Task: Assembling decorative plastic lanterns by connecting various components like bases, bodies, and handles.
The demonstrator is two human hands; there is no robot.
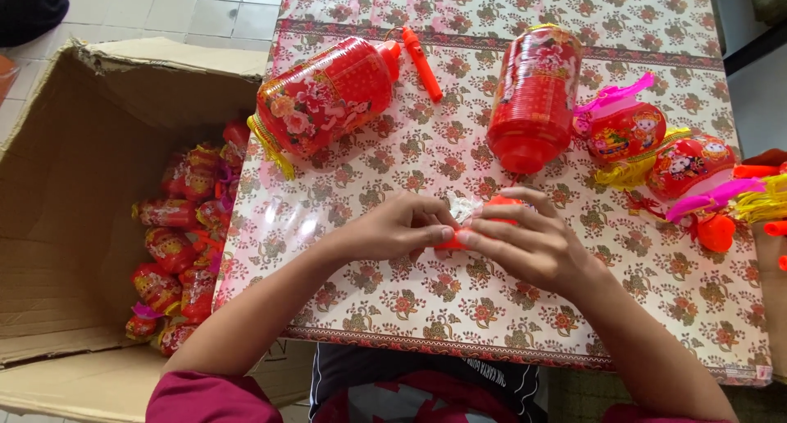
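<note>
Red flowered lanterns (328, 95) on a pink-and-cream floral tablecloth (459, 292), brown cardboard box (74, 193)

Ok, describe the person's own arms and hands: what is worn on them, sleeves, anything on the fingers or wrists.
Both forearms are bare from above the elbow down. The left hand and right hand wear no gloves, and no rings, watch or bracelets show. Short maroon sleeves cover the upper arms, seen at the bottom edge of the picture. Fingernails are short and unpainted.
</note>
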